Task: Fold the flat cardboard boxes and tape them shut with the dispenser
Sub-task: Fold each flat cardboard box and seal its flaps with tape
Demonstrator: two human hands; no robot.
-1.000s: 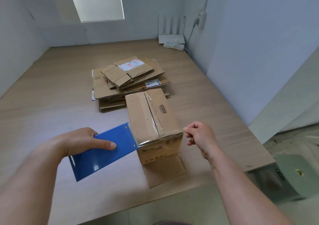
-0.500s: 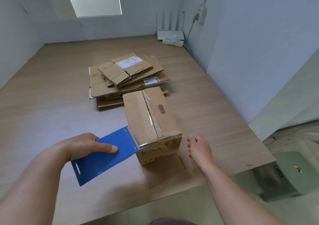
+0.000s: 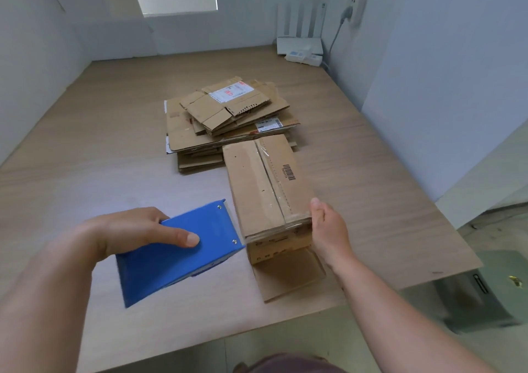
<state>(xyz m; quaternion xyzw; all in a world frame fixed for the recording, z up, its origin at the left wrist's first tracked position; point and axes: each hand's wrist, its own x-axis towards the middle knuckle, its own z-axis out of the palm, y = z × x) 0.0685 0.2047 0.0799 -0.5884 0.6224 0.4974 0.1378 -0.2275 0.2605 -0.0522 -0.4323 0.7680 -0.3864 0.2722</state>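
A folded cardboard box (image 3: 265, 184) stands on the wooden table (image 3: 100, 172), clear tape running along its top seam. One loose flap (image 3: 288, 272) lies flat on the table at its near end. My left hand (image 3: 137, 229) grips the blue tape dispenser (image 3: 177, 252), whose front edge sits by the box's near left corner. My right hand (image 3: 328, 229) holds the box's near right corner, thumb on the top edge. Behind the box lies a stack of flat cardboard boxes (image 3: 228, 121).
A white router (image 3: 300, 44) and a power strip (image 3: 304, 57) sit at the far right corner by the wall. The table's right edge runs near my right arm, with a green-grey object (image 3: 485, 289) on the floor beyond it.
My right hand dropped from the air beside the box, then came up and took hold of its near right corner. The dispenser stayed at the box's left corner.
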